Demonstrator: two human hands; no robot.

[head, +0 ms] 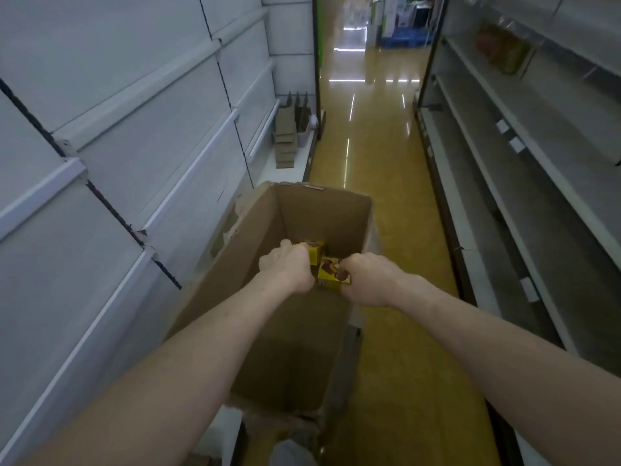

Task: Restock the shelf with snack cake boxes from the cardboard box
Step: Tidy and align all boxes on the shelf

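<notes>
On your left, at nine o'clock, white shelves (pixel 111 136) run down the aisle, with folded brown cartons (pixel 285 139) stacked on the bottom shelf at about eleven o'clock. Straight ahead stands the open cardboard box (pixel 322 210), both your arms reaching down into it. Your left hand (pixel 287 269) is curled around a yellow snack cake box (pixel 317 252), fingers wrapped over its near edge. Just to the right, touching it at roughly four o'clock, lies a second yellow snack cake box (pixel 331 274) with a brown picture on top; your right hand (pixel 364 280) is clenched on its right end. Both boxes sit deep inside the carton. At three o'clock, grey shelves (pixel 524 169) line the yellow floor (pixel 376 156).
</notes>
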